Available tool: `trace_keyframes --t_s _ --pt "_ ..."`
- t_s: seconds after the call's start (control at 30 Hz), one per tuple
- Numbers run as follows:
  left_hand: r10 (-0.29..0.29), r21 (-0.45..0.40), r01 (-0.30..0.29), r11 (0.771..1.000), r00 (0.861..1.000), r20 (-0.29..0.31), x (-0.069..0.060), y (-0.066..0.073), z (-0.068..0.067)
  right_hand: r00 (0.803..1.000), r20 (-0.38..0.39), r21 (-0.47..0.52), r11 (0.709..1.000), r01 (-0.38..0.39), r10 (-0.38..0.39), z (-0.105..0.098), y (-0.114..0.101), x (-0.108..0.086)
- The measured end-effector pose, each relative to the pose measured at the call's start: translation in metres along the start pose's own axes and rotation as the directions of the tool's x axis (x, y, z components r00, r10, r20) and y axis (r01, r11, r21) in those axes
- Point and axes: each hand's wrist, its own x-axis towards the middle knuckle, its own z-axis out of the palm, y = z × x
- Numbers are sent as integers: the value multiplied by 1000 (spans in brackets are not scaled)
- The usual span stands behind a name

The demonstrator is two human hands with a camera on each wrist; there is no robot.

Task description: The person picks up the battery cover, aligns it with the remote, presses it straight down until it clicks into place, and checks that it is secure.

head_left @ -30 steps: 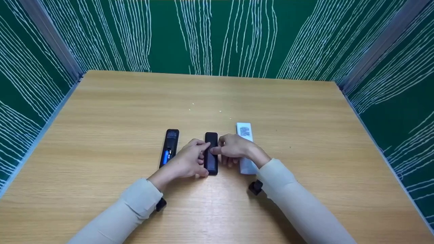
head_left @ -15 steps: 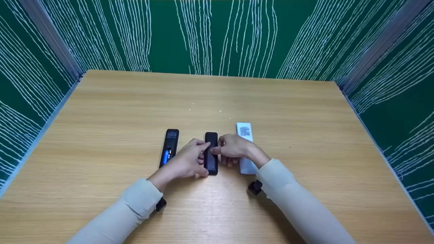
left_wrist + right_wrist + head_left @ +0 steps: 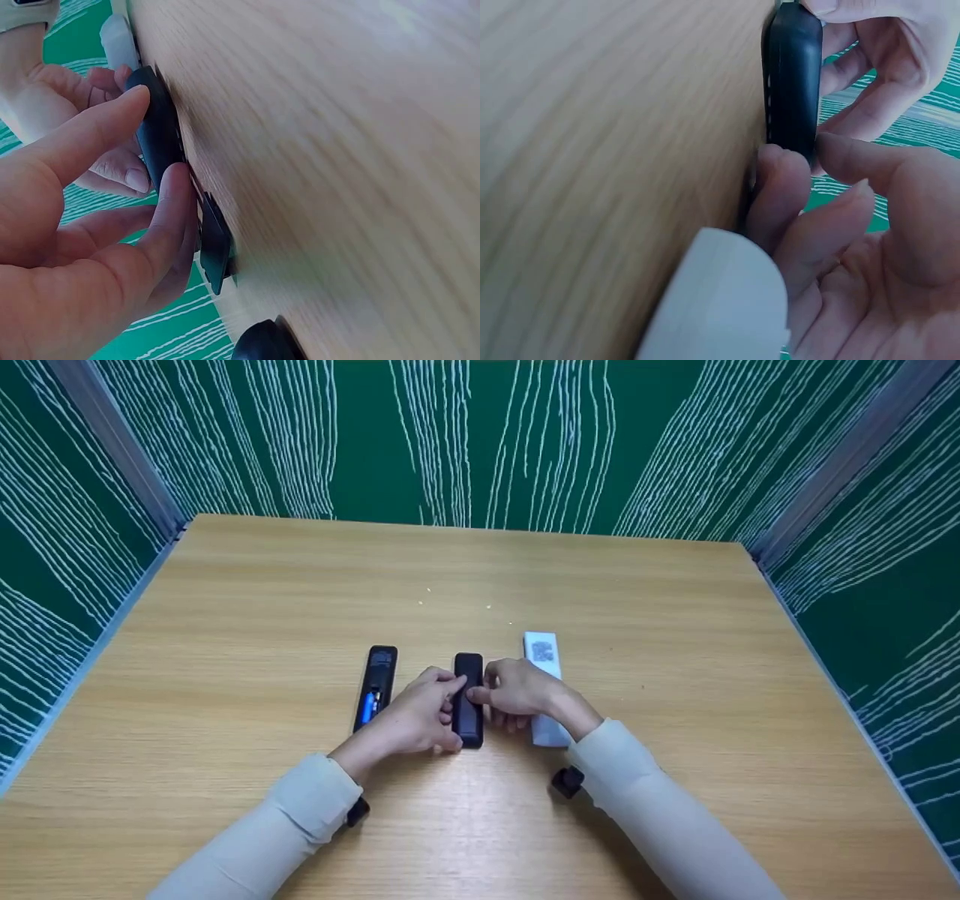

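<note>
A black remote (image 3: 469,701) lies lengthwise on the table between the two hands, its plain side up. The left hand (image 3: 421,714) grips its left side; in the left wrist view the thumb (image 3: 124,112) and a fingertip touch the black remote (image 3: 159,135). From the other side the right hand (image 3: 523,688) pinches it, thumb on the upper face, and in the right wrist view its curled fingers (image 3: 780,184) meet the edge of the black remote (image 3: 795,82). Left of them lies another black remote (image 3: 382,660), its battery compartment uncovered, a blue battery (image 3: 368,706) inside.
A white remote (image 3: 541,652) with a printed code lies under and beside the right hand. Small pale specks (image 3: 488,607) dot the wooden table (image 3: 300,585) farther back. Green walls (image 3: 525,450) with white lines stand around it.
</note>
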Motion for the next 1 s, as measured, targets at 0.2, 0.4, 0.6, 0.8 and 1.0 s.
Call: trace_keyframes --t_s 0.2,0.4,0.6,0.8,1.0 --pt "1 2 -1 1000 1000 5 0 1 0 1000 -9 -38 999 28 -29 0 -1 -3" --pt "5 13 -5 1000 1000 2 0 0 0 999 -10 -61 997 53 -54 0 -1 -4" --pt "0 5 0 1000 1000 3 0 0 0 999 13 -37 998 48 -48 0 1 -5" --pt "-11 4 11 1000 1000 6 1 0 0 998 20 -24 998 64 -63 0 2 -6" --pt "-12 -22 12 1000 1000 2 1 -1 0 997 35 -21 997 69 -68 0 2 -8"
